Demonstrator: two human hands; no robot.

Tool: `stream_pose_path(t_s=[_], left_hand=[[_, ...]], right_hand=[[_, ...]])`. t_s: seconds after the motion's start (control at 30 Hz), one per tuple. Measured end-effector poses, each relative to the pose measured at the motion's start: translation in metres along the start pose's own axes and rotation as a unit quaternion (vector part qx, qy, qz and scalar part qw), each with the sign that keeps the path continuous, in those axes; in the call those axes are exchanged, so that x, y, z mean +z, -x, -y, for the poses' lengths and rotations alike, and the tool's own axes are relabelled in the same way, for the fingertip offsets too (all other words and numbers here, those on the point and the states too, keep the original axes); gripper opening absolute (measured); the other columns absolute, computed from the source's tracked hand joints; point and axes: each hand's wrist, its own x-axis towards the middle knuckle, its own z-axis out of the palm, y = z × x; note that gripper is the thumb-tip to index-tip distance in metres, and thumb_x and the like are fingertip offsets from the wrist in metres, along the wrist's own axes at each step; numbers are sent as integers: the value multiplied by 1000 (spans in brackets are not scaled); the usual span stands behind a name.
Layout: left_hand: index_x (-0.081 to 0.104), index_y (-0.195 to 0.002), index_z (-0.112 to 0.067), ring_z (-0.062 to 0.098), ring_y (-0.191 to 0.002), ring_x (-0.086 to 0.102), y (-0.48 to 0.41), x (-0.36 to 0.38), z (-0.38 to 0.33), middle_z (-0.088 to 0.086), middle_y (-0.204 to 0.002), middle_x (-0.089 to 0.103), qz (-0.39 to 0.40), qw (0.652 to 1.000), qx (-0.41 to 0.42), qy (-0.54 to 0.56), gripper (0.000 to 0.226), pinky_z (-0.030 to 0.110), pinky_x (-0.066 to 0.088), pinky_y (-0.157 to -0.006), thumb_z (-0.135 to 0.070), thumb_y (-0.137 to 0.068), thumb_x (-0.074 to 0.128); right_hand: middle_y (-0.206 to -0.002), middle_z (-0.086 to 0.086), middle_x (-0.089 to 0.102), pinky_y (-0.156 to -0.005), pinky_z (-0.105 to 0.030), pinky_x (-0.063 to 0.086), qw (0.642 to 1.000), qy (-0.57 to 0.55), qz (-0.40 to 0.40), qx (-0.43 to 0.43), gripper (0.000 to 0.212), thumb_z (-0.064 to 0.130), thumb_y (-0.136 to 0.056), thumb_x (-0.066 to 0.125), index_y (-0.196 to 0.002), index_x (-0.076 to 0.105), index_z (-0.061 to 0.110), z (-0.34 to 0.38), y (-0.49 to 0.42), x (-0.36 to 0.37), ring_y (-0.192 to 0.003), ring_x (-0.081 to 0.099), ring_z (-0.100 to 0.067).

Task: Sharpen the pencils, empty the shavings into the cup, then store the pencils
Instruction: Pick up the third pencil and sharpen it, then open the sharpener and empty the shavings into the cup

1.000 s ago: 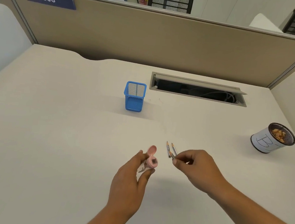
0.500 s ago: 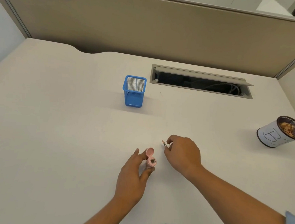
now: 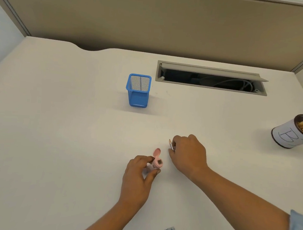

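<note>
Readying pencils for the pink sharpener.
Pinching it, lid flipped up, in left hand; gripping perhaps two pencils in curled right hand, tips toward 11 o'clock. Feed one straight in; cup at 2 o'clock.

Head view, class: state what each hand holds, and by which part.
Left hand grips the pink sharpener by its lower body, lid open. Right hand pinches a pencil by its shaft, tip sticking out.
</note>
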Motion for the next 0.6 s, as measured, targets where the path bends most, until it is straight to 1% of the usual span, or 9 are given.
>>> stream_pose_path(t_s=[0.07,0.13,0.23,0.27,0.33,0.4,0.5,0.53,0.6], left_hand=[[64,-105,-26,8,-93,58,0,-1,0,-14,-101,63,4,1000,-15,21,24,14,40,-78,-21,-84,73],[63,-104,-27,5,-93,58,0,-2,-1,-13,-100,65,10,999,-24,35,22,16,42,-77,-21,-85,72],[62,-103,-31,3,-95,60,1,-5,-5,-18,-99,65,21,998,-27,49,21,16,42,-78,-20,-87,70],[62,-103,-32,2,-96,60,1,-5,-5,-19,-101,65,26,998,-27,53,20,16,43,-79,-20,-88,69],[64,-104,-32,2,-97,61,2,-6,-9,-20,-103,66,40,997,-20,63,19,17,46,-80,-19,-89,66],[64,-102,-36,2,-97,61,3,-6,-13,-20,-103,67,55,996,-5,70,21,13,47,-81,-18,-91,65],[61,-98,-42,-2,-97,60,5,-5,-17,-21,-101,68,67,995,14,74,28,5,45,-78,-15,-91,65],[62,-99,-41,-1,-98,60,6,-5,-17,-20,-102,68,70,995,16,76,28,6,45,-79,-15,-91,65],[65,-102,-37,2,-99,61,8,-3,-14,-18,-103,69,80,993,14,81,25,12,47,-83,-15,-91,65]], right_hand=[[-91,3,69,-67,-33,48,1000,-10,-4,1,21,39,-93,53,-101,61,21,0,2,-4,-98,52,-21],[-89,6,70,-69,-33,51,998,-52,-21,2,18,37,-92,53,-98,63,23,-1,6,-10,-96,55,-18],[-92,11,72,-73,-29,54,975,-219,-19,-20,14,27,-92,57,-99,69,25,1,17,-22,-84,63,-11],[-97,13,71,-77,-25,53,962,-269,-2,-38,16,26,-93,59,-104,70,25,3,21,-26,-83,64,-7],[-104,16,69,-82,-19,51,941,-328,33,-76,23,29,-93,61,-114,68,28,8,31,-34,-87,64,-3],[-103,19,69,-87,-19,48,932,-344,52,-101,24,33,-92,62,-116,68,32,11,39,-37,-89,64,-1],[-93,24,68,-91,-26,45,935,-334,40,-116,20,32,-92,62,-109,73,32,11,48,-36,-90,63,1],[-92,24,68,-89,-26,45,935,-335,34,-112,18,31,-92,62,-106,74,31,10,50,-36,-90,63,1],[-93,20,71,-81,-19,45,936,-336,29,-103,16,28,-91,64,-103,75,28,8,53,-35,-88,65,-1]])
